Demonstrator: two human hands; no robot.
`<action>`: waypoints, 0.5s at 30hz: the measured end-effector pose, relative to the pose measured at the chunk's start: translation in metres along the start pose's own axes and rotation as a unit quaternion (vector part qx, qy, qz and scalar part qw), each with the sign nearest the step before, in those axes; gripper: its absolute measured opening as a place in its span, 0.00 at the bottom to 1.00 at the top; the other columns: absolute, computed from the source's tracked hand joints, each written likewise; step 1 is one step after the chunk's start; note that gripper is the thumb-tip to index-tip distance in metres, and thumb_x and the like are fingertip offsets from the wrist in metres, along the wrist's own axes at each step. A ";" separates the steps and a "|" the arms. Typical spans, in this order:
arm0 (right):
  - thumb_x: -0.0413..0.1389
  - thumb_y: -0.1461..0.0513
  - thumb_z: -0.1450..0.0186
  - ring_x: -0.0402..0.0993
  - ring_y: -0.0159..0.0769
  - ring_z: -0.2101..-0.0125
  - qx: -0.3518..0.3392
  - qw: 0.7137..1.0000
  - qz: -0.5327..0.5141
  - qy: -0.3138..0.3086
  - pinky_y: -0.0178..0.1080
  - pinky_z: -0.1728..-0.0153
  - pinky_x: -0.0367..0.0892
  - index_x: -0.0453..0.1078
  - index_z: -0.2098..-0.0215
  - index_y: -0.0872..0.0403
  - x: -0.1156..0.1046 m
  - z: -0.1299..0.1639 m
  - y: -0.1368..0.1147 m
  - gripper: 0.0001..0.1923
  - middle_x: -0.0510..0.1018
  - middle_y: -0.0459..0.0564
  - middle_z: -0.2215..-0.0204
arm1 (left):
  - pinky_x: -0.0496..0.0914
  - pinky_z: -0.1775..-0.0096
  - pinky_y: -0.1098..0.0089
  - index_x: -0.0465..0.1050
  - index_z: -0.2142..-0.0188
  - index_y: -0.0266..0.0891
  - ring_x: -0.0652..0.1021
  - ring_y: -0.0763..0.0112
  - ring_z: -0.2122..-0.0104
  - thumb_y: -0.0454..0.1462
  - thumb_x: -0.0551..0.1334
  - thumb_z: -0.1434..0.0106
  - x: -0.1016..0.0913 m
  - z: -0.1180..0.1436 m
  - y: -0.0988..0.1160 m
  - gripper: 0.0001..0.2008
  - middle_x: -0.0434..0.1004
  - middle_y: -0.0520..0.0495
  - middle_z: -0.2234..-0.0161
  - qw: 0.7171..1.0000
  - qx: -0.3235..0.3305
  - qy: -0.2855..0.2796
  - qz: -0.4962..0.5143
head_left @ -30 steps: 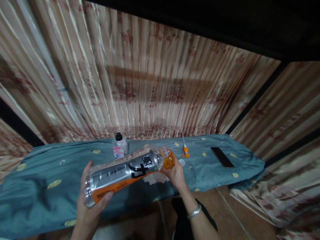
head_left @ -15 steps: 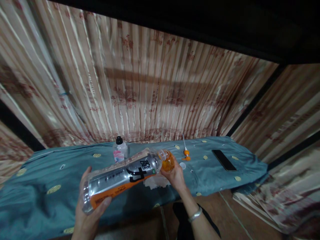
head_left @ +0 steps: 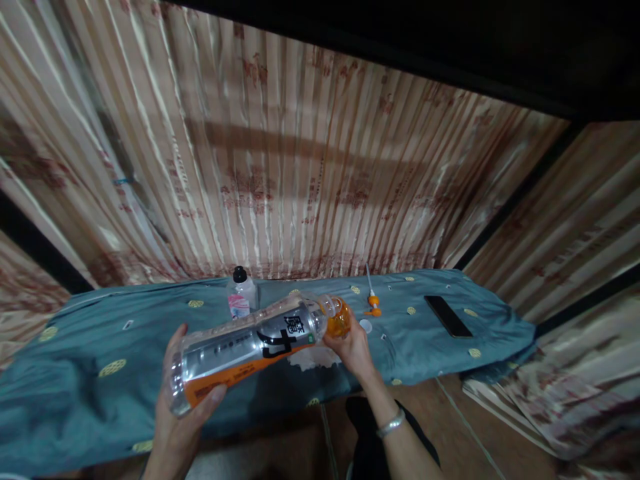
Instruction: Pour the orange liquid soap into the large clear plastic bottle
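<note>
A large clear plastic drink bottle (head_left: 245, 357) with a silver and orange label lies tilted in the air, its neck end higher and pointing right. My left hand (head_left: 187, 413) is closed around its base, thumb on the label. My right hand (head_left: 353, 347), with a silver bangle on the wrist, grips a small see-through orange bottle (head_left: 339, 319). The two bottles meet at their necks; whether liquid passes between them I cannot make out. An orange pump head (head_left: 374, 305) with a thin tube lies beyond my right hand. Below the bottles is a crumpled white tissue (head_left: 314, 357).
A clear bottle with a black cap and pink label (head_left: 241, 293) stands behind the held bottles. A black phone (head_left: 447, 316) and a small white disc (head_left: 366, 326) lie on the teal patterned cloth (head_left: 110, 333). Curtains (head_left: 300, 167) hang behind, under a dark overhead edge.
Both hands and the joined bottles have shifted very slightly to the right in view, and the large bottle's base sits a little higher. Both grips are the same.
</note>
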State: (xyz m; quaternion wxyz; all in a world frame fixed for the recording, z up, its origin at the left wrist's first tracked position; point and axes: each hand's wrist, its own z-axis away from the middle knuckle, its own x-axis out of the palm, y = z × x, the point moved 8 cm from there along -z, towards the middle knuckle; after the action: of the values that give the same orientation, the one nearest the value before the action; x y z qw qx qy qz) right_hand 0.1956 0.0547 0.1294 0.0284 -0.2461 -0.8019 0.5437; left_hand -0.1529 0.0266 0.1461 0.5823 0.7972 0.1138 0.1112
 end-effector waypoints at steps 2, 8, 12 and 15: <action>0.68 0.59 0.45 0.84 0.47 0.56 -0.006 1.000 -0.002 -0.004 0.46 0.52 0.79 0.71 0.40 0.53 0.000 0.000 0.001 0.34 0.85 0.54 0.53 | 0.71 0.43 0.59 0.62 0.31 0.51 0.77 0.53 0.47 0.51 0.78 0.56 0.000 0.000 -0.001 0.54 0.75 0.46 0.43 0.999 -0.022 0.002 0.032; 0.68 0.57 0.44 0.84 0.46 0.55 -0.023 1.000 -0.013 -0.007 0.46 0.52 0.79 0.71 0.40 0.50 -0.001 0.001 -0.004 0.34 0.85 0.52 0.52 | 0.66 0.39 0.55 0.61 0.30 0.50 0.75 0.54 0.48 0.52 0.78 0.55 0.009 0.007 0.016 0.54 0.74 0.47 0.46 0.998 -0.037 0.017 0.048; 0.67 0.57 0.43 0.83 0.47 0.54 -0.018 1.000 -0.023 -0.009 0.46 0.51 0.79 0.71 0.40 0.51 0.000 0.002 -0.003 0.33 0.84 0.53 0.51 | 0.65 0.37 0.54 0.61 0.30 0.48 0.75 0.52 0.46 0.53 0.78 0.56 0.010 0.008 0.020 0.56 0.73 0.46 0.45 0.999 -0.022 0.015 0.031; 0.67 0.57 0.43 0.83 0.47 0.54 -0.020 1.000 -0.014 -0.004 0.46 0.49 0.78 0.71 0.40 0.52 -0.001 0.002 -0.003 0.33 0.84 0.54 0.50 | 0.66 0.38 0.53 0.61 0.30 0.46 0.76 0.49 0.45 0.52 0.77 0.54 0.007 0.006 0.019 0.54 0.74 0.44 0.45 1.000 -0.006 0.015 0.020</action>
State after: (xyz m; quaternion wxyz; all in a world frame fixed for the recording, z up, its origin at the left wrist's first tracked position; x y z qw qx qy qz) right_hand 0.1948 0.0514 0.1316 0.0273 -0.2334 -0.8159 0.5282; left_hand -0.1431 0.0180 0.1627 0.5826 0.7944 0.1055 0.1353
